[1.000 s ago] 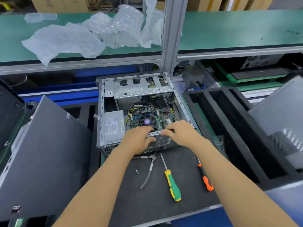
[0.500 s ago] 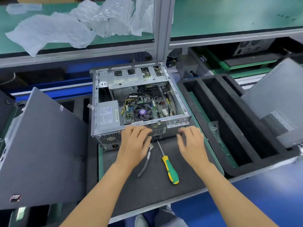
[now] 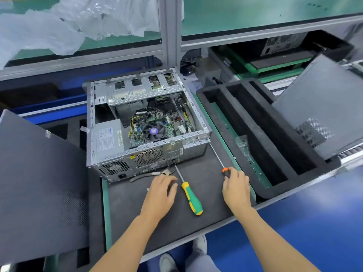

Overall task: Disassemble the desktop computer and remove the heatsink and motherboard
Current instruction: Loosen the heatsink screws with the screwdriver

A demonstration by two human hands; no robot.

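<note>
case: computer case [image 3: 149, 122] lies open on the mat, side panel off.
heatsink fan [image 3: 153, 131]: seated on the motherboard [image 3: 174, 124], both not yet removed.
right hand [image 3: 235, 188]: fingers curled on the orange screwdriver [image 3: 225, 171].
left hand [image 3: 160, 190]: by the pliers [image 3: 151, 174], apparently holding nothing.

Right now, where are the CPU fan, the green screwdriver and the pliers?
CPU fan [image 3: 153, 131], head view, purple hub label.
Green screwdriver [image 3: 191, 199], head view, handle middle.
Pliers [image 3: 146, 174], head view, upper handle.
</note>
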